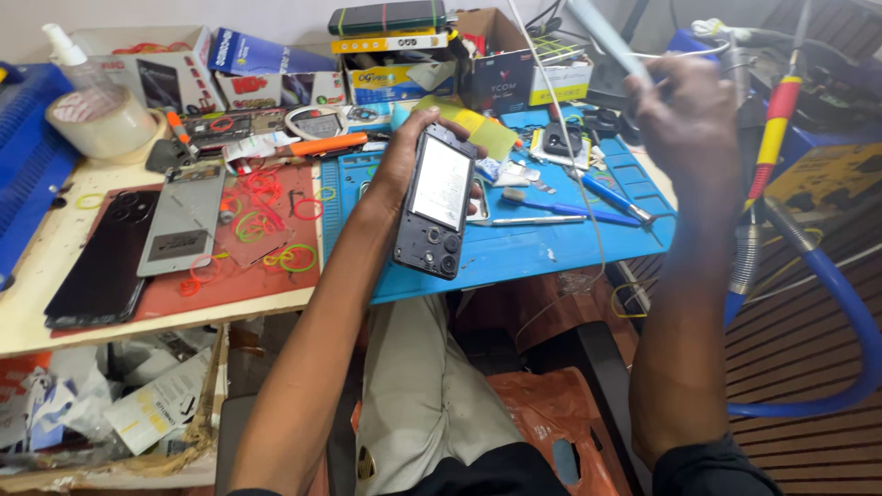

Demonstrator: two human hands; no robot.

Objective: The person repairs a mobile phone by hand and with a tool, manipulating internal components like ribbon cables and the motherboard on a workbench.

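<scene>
Fingers (401, 145) of the left hand (411, 161) are wrapped round the edges of a phone (435, 204), which is held upright and slightly tilted above the blue mat (514, 248). Its back cover is off, and the open side is turned toward the camera. A pale, shiny rectangular panel is seen filling most of the dark frame, and a cluster of round camera lenses is set at the lower end. The frame itself is black with rounded corners.

The right hand (689, 115) is raised above and to the right of the phone, well clear of the mat. Its fingers are closed round a slim pale tool (606, 39), which slants up and away toward the upper left; the tip of the tool cannot be made out.

On the blue mat, to the right of the phone, a blue-handled brush (560, 207) and a metal pair of tweezers (528, 220) are laid. To the left of the phone, a red mat (257, 276) is spread on the table (37, 321), strewn with coloured rubber bands (262, 188). A grey phone plate (184, 220) and a black phone (106, 257) are laid there too, farther left. A roll of tape (101, 124) is set at the far left, and boxes (386, 78) are stacked behind the phone.
</scene>
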